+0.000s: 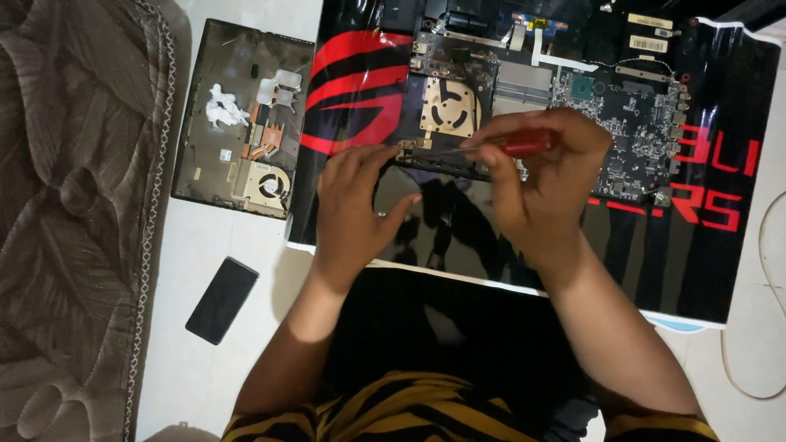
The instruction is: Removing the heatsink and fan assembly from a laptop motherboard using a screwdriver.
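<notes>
- Screwdriver [499, 146] with a red handle sits in my right hand [544, 176], fingers wrapped tight round the grip; its thin shaft runs level toward nine o'clock, so the long axis lies left to right.
- Its tip meets a small metal bracket [412, 146] at the near edge of the opened laptop chassis [458, 90], just below the brass-coloured fan [448, 106].
- My left hand [354, 205] is the nearer one to that bracket: it rests partly curled, fingertips touching the chassis edge beside the tip, holding nothing that I can make out.
- Green motherboard [630, 123] lies at two o'clock from my hands, on a black and red mat [360, 90].
- Removed bottom cover [237, 115], carrying a second fan and copper heat pipes, lies at ten o'clock.
- Dark phone [222, 299] lies on the floor at eight o'clock.
</notes>
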